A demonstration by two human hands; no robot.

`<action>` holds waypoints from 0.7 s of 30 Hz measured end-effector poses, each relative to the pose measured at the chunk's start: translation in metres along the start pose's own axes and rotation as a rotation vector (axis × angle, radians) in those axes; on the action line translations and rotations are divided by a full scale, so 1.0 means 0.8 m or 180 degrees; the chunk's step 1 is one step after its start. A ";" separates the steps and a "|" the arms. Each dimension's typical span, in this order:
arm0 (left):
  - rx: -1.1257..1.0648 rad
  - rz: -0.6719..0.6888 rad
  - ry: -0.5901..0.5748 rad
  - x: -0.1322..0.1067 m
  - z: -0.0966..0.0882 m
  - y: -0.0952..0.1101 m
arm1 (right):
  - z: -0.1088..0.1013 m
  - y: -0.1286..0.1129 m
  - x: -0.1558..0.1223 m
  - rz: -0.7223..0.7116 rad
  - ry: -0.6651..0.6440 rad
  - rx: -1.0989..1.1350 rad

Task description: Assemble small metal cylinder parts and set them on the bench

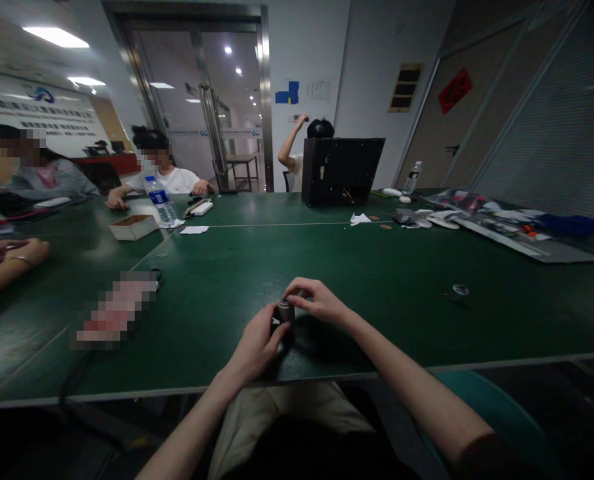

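A small dark cylinder with a lighter ringed top (285,312) stands upright at the near part of the green table (377,267). My left hand (257,340) is closed around its side, thumb in front and fingers behind. From the right, my right hand (321,301) reaches over with bent fingers, and the fingertips pinch at the cylinder's top. Whether a tiny part sits between those fingertips is too small to make out. Further right on the table lies a small round metallic piece (460,291), apart from both hands.
A blurred-out flat device (119,310) with a cable lies left. Beyond are an open box (134,227), a water bottle (161,203) and a black case (343,171). Sheets and loose parts (517,230) cover the far right. Other people sit around the table; one forearm (14,263) rests at left.
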State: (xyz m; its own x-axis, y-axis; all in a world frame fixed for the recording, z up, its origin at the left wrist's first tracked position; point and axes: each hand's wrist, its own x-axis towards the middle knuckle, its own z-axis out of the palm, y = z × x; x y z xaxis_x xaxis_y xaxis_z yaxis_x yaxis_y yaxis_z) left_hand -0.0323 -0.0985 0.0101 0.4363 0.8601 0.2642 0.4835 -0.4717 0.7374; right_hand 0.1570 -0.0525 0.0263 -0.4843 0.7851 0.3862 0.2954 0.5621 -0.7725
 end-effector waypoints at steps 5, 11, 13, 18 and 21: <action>-0.0573 -0.0015 -0.0115 -0.001 -0.005 0.005 | -0.001 -0.001 -0.002 -0.0063 -0.0140 0.0237; -0.1059 -0.0066 -0.0029 0.002 -0.004 -0.008 | 0.000 -0.002 -0.005 -0.0029 -0.0403 0.0320; -0.1159 -0.0133 0.0037 0.004 -0.003 -0.012 | 0.002 -0.003 -0.006 -0.0017 -0.0505 0.0257; -0.1426 -0.0288 0.0005 0.008 -0.005 -0.011 | 0.011 -0.002 -0.009 -0.0187 -0.0508 0.0037; -0.1548 -0.0380 0.0021 0.008 -0.006 -0.007 | 0.018 0.001 -0.009 -0.0265 -0.0291 -0.0125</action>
State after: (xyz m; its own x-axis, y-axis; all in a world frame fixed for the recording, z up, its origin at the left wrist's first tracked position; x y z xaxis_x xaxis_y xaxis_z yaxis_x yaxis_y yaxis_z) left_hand -0.0359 -0.0892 0.0107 0.3940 0.9045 0.1631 0.1192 -0.2263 0.9667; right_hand 0.1486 -0.0614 0.0153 -0.5811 0.7092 0.3992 0.2820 0.6356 -0.7187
